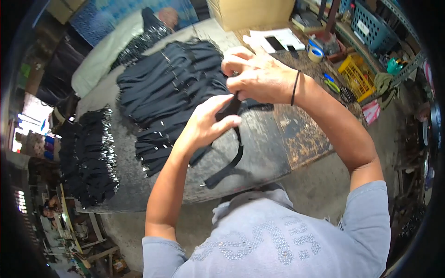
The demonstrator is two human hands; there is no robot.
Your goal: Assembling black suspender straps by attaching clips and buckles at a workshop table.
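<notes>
My left hand [208, 121] and my right hand [262, 78] are close together above the table, both closed on a black strap [228, 172]. Its free end curves down below my left hand and has a small shiny metal tip. The part between my fingers is mostly hidden. Just beyond my hands lies a large pile of black straps [160, 85] in bundled rows, with metal fittings glinting along them. Another stack of black straps [85, 155] with a row of silvery ends sits at the table's left edge.
A worn table [259, 148] carries the piles. At the far side are a pale sack [109, 55], more metal pieces [148, 39] and a cardboard box [252, 14]. To the right are a phone [274, 44] on paper, tape [315, 54], pliers [331, 85] and a yellow basket [357, 76].
</notes>
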